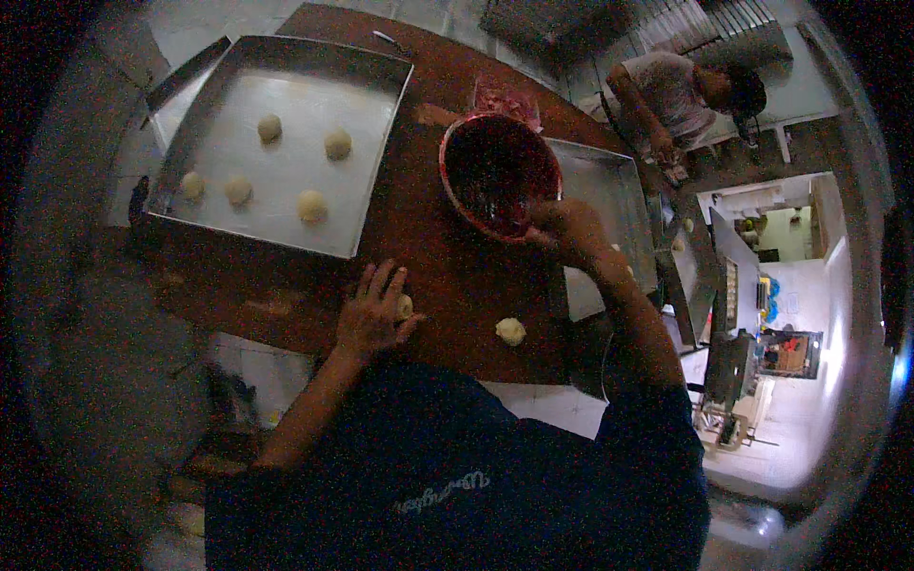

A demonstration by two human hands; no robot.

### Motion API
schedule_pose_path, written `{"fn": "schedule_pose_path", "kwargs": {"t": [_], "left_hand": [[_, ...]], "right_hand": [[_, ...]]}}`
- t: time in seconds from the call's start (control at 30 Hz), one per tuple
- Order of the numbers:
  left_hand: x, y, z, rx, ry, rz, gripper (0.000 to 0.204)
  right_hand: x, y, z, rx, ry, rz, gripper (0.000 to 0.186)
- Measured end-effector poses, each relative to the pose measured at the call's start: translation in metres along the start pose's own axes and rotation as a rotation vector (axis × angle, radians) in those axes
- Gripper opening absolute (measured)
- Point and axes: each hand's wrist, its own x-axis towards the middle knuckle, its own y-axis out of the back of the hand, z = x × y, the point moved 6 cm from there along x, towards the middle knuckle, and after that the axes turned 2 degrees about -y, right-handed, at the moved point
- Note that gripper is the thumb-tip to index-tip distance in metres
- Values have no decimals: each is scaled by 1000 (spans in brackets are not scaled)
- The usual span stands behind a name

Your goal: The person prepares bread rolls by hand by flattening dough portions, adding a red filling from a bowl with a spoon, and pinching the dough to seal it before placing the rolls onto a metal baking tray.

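My left hand (369, 312) rests on the brown table, its fingers reaching forward around a small dough ball (405, 307) held on the thumb side. Over the near right rim of a red bowl (446, 190) bends my right hand (569, 230), its fingers closed; what they hold is too dark to make out. Dark, glossy contents (490, 181) fill the inside of the bowl. A second dough ball (510, 331) lies on the table between my forearms.
At the left, a large metal tray (295, 90) carries several dough balls. Another metal tray (609, 171) lies right of the bowl, partly under my right forearm. A crumpled pinkish plastic bag (505, 98) sits behind the bowl. A co-worker (662, 90) works at the far right.
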Motion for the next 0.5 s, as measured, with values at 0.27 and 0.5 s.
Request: {"fn": "schedule_pose_path", "kwargs": {"t": [0.27,0.5], "left_hand": [[-16,-55,-19,30,-65,104,54],[-2,-22,17,-867,493,23,36]], "right_hand": [[-19,-33,37,207,-26,86,26],[-40,-75,69,1318,-281,103,30]]}}
